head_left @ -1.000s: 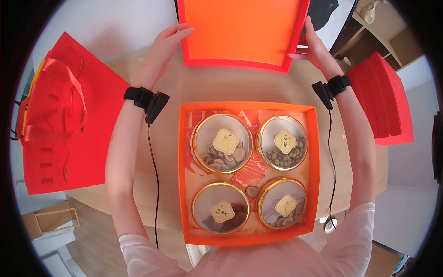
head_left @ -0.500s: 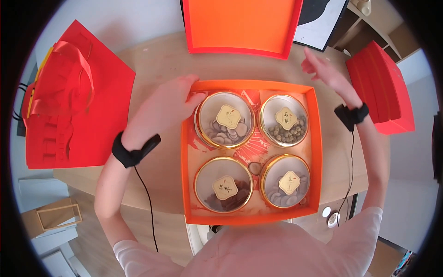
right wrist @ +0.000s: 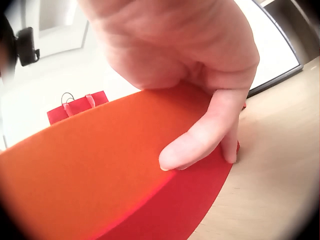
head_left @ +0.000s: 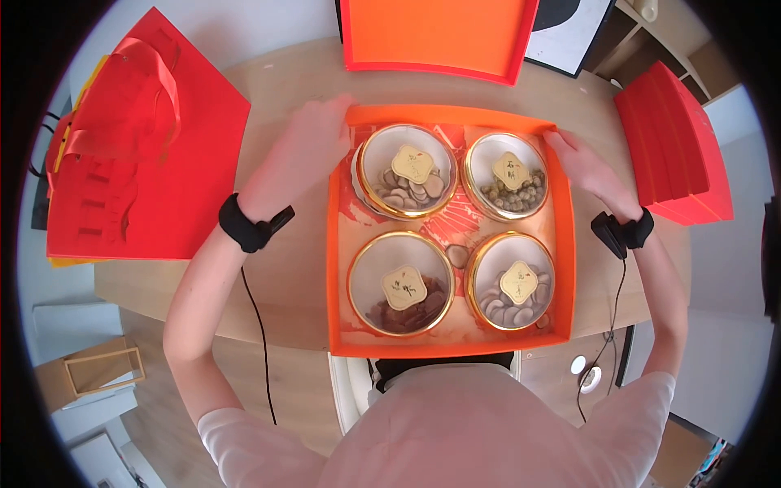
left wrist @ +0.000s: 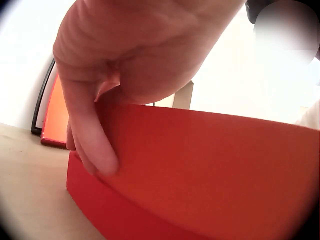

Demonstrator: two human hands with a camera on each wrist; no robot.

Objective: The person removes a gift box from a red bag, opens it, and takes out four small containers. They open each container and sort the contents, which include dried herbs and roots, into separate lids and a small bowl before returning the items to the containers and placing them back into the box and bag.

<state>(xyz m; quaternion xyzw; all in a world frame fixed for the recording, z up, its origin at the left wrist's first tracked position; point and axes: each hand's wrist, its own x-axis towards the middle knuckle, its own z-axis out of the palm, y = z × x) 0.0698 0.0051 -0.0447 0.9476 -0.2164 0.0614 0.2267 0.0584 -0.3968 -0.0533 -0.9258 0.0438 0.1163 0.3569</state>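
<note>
An orange gift box tray (head_left: 451, 348) with a red lower wall sits on the table. Several round gold-rimmed jars stand in it: two with pale slices (head_left: 407, 172) (head_left: 513, 281), one with greenish-brown curled pieces (head_left: 506, 176), one with dark red-brown pieces (head_left: 401, 284). My left hand (head_left: 313, 142), blurred, is at the far left corner; in the left wrist view its fingers (left wrist: 100, 150) bend down over the tray's outer wall. At the far right corner my right hand (head_left: 582, 165) grips the tray, digits (right wrist: 192, 147) on two sides of the corner in the right wrist view.
The box lid (head_left: 439, 37), orange inside, leans upright behind the tray beside a framed picture (head_left: 565, 41). A red gift bag (head_left: 154, 163) stands at left, a stack of red boxes (head_left: 675, 146) at right. Black cables (head_left: 264, 350) hang from both wrist cameras.
Both hands have left the upright lid and come down to the tray's far corners, the left arriving first. The whole scene has shifted upward in the head view.
</note>
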